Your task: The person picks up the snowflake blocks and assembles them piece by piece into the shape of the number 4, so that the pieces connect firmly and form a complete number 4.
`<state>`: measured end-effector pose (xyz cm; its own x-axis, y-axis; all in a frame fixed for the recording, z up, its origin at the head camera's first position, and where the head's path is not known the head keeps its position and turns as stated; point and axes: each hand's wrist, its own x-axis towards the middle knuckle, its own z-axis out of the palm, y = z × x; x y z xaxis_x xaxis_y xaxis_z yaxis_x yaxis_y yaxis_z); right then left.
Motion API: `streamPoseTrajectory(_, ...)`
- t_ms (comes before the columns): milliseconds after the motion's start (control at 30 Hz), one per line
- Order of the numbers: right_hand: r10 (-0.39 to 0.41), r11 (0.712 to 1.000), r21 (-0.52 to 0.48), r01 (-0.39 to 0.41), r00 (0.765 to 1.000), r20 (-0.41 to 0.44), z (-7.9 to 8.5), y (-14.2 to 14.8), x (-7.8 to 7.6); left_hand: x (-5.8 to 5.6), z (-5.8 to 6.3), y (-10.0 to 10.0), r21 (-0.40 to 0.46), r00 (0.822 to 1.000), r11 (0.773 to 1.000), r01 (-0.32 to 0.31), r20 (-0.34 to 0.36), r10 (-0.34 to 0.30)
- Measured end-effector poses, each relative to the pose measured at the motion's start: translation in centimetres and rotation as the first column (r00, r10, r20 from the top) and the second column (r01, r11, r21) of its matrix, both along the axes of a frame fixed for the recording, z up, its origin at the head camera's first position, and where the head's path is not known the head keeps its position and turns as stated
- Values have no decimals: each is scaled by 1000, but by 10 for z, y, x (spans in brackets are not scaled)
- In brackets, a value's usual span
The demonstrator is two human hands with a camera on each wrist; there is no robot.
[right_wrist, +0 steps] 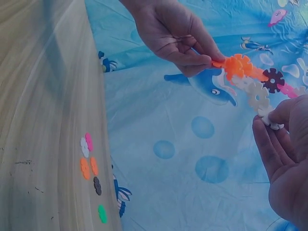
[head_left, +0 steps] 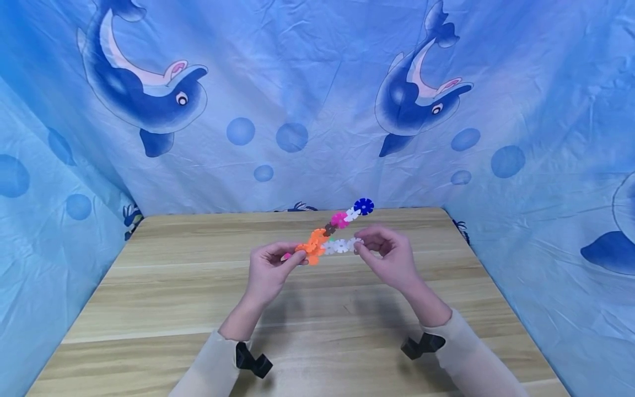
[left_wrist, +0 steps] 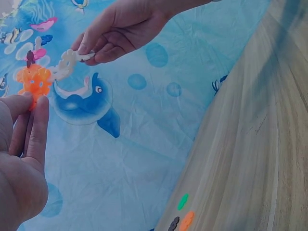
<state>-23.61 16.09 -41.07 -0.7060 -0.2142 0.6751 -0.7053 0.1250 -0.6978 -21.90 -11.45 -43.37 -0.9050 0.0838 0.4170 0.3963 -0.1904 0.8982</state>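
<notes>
Notched plastic snowflake discs are joined into a branching piece held above the table between both hands. My left hand (head_left: 268,270) pinches the orange discs (head_left: 313,245) at its near left part. From there one arm runs up and away through a brown disc (head_left: 330,229), a pink disc (head_left: 339,220) and a white one to a dark blue disc (head_left: 364,207). A second arm of white discs (head_left: 340,246) extends rightward. Its outer end, a white disc (right_wrist: 269,120), is pinched between thumb and fingers of my right hand (head_left: 392,256).
Loose discs lie on the wooden table (head_left: 342,331) near its far edge, among them a green disc (right_wrist: 102,214), a dark disc (right_wrist: 97,186), an orange disc (right_wrist: 85,168) and a pink disc (right_wrist: 89,142). A blue dolphin-print cloth (head_left: 327,110) hangs round the table's back and sides.
</notes>
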Motion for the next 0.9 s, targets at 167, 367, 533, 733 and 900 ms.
streamPoseTrajectory(167,-21,1000,6,21,1000,-6,-1,1,2,2,-1,1,-21,1000,1000,-11,15,11)
streamPoseTrajectory(367,-39,999,29,38,999,31,2,2,6,3,0,1,-38,1000,999,-24,15,24)
streamPoseTrajectory(533,-55,997,48,52,996,65,1,3,7,3,-1,1,-25,1000,1000,-11,18,12)
streamPoseTrajectory(733,-46,998,48,42,996,71,2,2,8,4,0,2,-35,998,999,-37,45,39)
streamPoseTrajectory(900,-39,998,54,35,996,79,5,2,9,4,0,1,-54,996,997,-58,59,61)
